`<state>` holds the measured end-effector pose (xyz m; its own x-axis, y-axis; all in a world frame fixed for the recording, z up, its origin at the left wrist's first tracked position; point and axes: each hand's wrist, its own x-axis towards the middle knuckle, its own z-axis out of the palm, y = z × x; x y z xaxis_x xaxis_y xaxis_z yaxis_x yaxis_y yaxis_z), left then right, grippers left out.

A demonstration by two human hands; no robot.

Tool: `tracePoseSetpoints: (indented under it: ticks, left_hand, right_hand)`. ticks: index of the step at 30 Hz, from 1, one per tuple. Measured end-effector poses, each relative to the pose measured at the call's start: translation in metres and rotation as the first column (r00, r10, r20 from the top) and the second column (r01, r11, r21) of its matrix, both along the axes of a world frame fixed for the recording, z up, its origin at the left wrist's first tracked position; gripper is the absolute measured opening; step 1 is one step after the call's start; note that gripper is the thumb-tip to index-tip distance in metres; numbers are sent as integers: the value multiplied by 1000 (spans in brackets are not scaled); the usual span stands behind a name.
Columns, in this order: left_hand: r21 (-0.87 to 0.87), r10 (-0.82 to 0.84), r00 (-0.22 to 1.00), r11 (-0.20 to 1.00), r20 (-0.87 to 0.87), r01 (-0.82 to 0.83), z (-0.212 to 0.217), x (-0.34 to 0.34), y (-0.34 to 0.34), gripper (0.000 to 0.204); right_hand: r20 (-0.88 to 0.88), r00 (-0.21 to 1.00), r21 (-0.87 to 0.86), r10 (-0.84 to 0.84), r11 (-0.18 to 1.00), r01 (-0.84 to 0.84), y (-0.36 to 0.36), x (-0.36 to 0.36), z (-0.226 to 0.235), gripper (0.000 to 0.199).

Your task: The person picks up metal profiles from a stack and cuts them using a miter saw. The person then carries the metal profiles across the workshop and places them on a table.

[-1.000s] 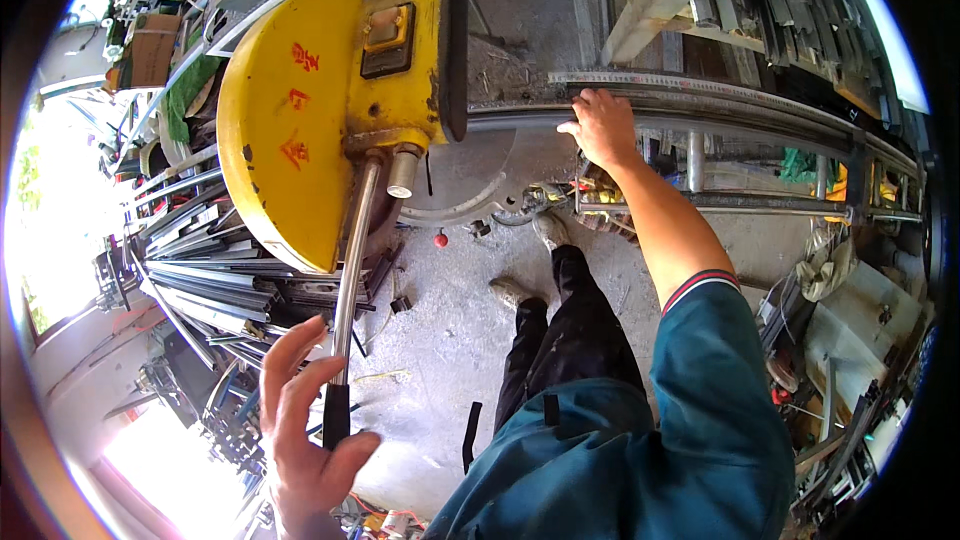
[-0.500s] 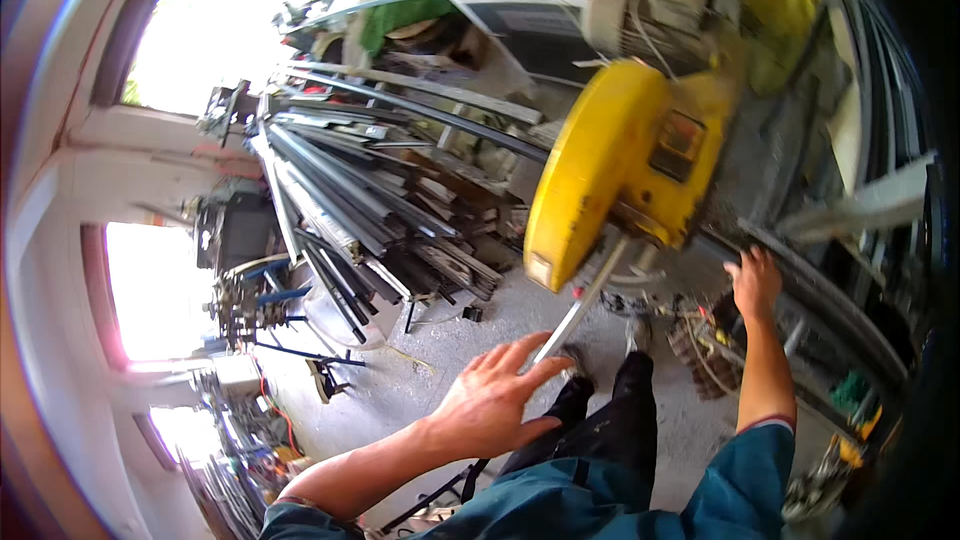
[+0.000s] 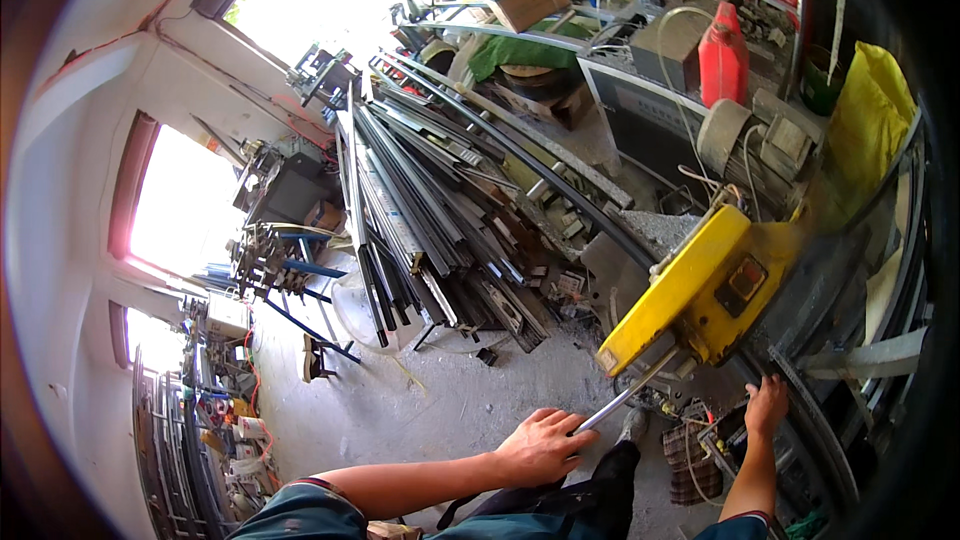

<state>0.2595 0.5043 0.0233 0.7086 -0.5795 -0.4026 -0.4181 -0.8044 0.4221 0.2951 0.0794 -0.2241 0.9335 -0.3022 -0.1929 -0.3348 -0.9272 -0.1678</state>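
Observation:
My left hand (image 3: 545,448) is closed around the end of a metal handle (image 3: 628,397). The handle slants up into a cut-off saw with a yellow guard (image 3: 675,292) and a dark switch panel. A long dark metal bar (image 3: 590,208) runs from the far left to behind the guard; the saw hides where it meets the blade. Just right of the saw, my right hand (image 3: 768,407) has its fingers bent over a dark metal bar, thumb toward the saw. The undersides of its fingers are hidden.
A large pile of metal profiles (image 3: 430,210) fans out left of the saw. Behind the saw are a motor (image 3: 728,138), a red jerrycan (image 3: 723,58) and a yellow sack (image 3: 875,105). Curved dark strips (image 3: 905,240) stand at right; a checked cloth (image 3: 692,462) lies below.
My left hand's fingers, spread beside the handle before, now wrap around it. The view has swung, so the saw appears lower and farther right. My right hand stays beside the saw.

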Motion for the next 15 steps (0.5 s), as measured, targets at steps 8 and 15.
tracePoseSetpoints:
  ticks: [8,15]
  left_hand:
    - [109,-69,997,992,37,65,-62,-12,9,47]
    - [165,-95,995,982,-17,97,-79,-6,9,52]
  right_hand:
    - [-1,1000,-61,17,998,-17,0,-1,-5,33]
    - [-79,997,-53,-16,999,12,-2,1,0,36]
